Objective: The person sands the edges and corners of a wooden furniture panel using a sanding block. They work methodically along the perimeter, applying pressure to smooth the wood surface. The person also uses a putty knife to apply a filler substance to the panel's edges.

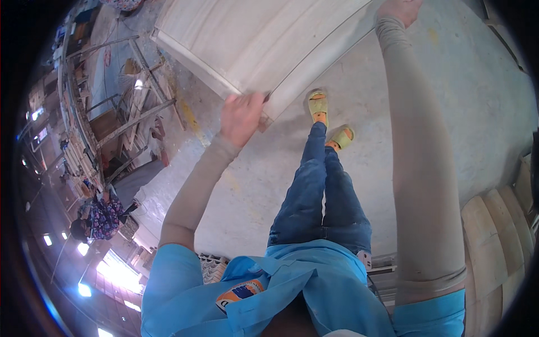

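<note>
Covering the foreground: blue shirt (339, 281), with beige sleeves (429, 168) along both forearms. Left hand (242, 118): fingers curled firmly round the near corner of the panel. Right hand (400, 11): beside the panel's upper-right end, partly cut off by the upper rim; whether it clasps the edge cannot be told. Panel (258, 45): large, pale, streaked; at the top of the view, near edge slanting from lower left to upper right between the two hands, near corner pointing back toward the wearer; far side out of view, so its full long axis is uncertain. Below: blue jeans (345, 208), green slippers (318, 104), grey floor (477, 112). Right: curved tan pieces (494, 241), stacked. Left: wooden frame (132, 124); farther off, a person in floral clothing (106, 216).
</note>
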Motion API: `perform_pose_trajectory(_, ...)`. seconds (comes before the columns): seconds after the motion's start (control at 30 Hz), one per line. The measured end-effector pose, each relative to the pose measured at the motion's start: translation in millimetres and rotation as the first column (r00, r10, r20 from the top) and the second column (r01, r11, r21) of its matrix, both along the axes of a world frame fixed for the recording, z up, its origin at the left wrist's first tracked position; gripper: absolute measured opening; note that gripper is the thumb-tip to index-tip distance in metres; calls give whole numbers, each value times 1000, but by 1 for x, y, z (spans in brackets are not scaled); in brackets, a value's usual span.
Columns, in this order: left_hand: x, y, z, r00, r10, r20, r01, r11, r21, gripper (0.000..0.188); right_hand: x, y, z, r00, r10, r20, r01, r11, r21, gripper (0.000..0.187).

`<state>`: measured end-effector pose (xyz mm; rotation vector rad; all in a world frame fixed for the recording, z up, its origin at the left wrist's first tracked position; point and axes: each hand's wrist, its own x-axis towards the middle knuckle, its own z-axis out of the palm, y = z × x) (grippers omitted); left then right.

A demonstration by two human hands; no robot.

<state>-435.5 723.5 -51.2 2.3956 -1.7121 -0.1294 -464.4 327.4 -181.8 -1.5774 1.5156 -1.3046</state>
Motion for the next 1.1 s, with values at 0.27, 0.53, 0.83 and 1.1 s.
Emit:
perform_pose_trajectory(0.27, -1, -1, 1, 1000, -29, 8, 30, 999, -12, 15, -2, -16, -21, 997, 0, -83, -7, 997, -78, 45)
perform_pose_trajectory(0.53, -2, 24, 0, 1000, -21, -11, 21, 1000, -9, 15, -17, -72, -36, 876, 82, -476, -80, 997, 24, 41)
perform_pose_trajectory(0.83, 1, 72, -8, 999, -12, -51, 9, 999, -54, 8, -17, 59, 9, 930, 157, -333, -151, 988, 42, 41)
perform_pose_trajectory(1.1, -3, 77, -8, 996, -11, -90, 6, 998, -56, 14, -22, 137, 45, 969, 47, -241, -8, 987, 160, 43)
